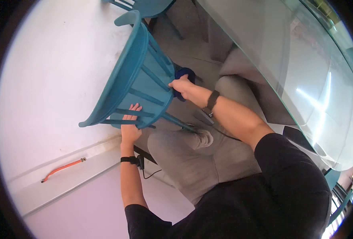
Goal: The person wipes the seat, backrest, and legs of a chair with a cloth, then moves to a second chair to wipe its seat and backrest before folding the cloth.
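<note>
A teal plastic chair (120,75) with a spindled back stands in front of me, tilted in my view beside the white wall. My left hand (131,123) is at the rear edge of its seat. The fingers reach between the back spindles and lie over the seat surface; the thumb is mostly hidden. At the seat's right side, my right hand (181,86) is closed around a dark blue cloth (186,74), bunched against the chair's edge. Part of the cloth is hidden behind the hand. Both wrists wear black straps with small devices.
A glass-topped table (280,51) fills the right side, with grey upholstered seating (244,67) beneath it. Another teal chair (150,7) stands at the top. An orange pipe (62,168) lies along the wall's ledge at lower left. My legs are close below the chair.
</note>
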`<action>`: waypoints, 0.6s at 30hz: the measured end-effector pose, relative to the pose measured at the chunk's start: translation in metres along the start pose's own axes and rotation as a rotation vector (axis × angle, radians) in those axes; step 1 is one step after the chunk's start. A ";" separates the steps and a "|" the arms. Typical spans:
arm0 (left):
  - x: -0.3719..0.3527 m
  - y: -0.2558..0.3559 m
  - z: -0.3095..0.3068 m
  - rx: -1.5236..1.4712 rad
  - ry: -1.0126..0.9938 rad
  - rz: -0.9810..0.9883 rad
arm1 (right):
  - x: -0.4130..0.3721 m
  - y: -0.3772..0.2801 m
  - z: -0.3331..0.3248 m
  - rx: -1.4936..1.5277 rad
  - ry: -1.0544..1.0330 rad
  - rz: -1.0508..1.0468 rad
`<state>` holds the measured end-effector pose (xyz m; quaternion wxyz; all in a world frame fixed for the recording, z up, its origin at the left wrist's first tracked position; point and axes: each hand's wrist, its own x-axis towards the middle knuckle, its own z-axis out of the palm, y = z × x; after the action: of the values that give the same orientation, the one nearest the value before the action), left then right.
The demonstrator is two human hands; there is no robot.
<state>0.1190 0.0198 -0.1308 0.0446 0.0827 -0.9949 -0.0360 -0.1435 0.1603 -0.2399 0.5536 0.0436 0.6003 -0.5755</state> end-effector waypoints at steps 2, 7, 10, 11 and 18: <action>0.002 -0.010 0.008 -0.009 0.016 0.011 | -0.008 -0.007 0.000 0.016 -0.012 -0.022; -0.007 -0.027 0.043 -0.176 0.006 -0.136 | -0.024 -0.017 0.002 0.012 -0.061 -0.120; -0.008 -0.027 0.068 -0.218 0.113 -0.121 | -0.035 -0.029 0.001 -0.131 -0.034 -0.213; -0.007 -0.027 0.072 -0.230 0.113 -0.114 | -0.039 -0.032 0.002 -0.144 -0.020 -0.247; -0.014 -0.035 0.050 -0.330 -0.070 -0.221 | -0.025 -0.032 0.007 -0.176 -0.067 -0.383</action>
<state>0.1339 -0.0087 -0.1848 0.0188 0.1819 -0.9613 -0.2061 -0.1516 0.1595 -0.1993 0.4557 -0.1390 0.6268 -0.6166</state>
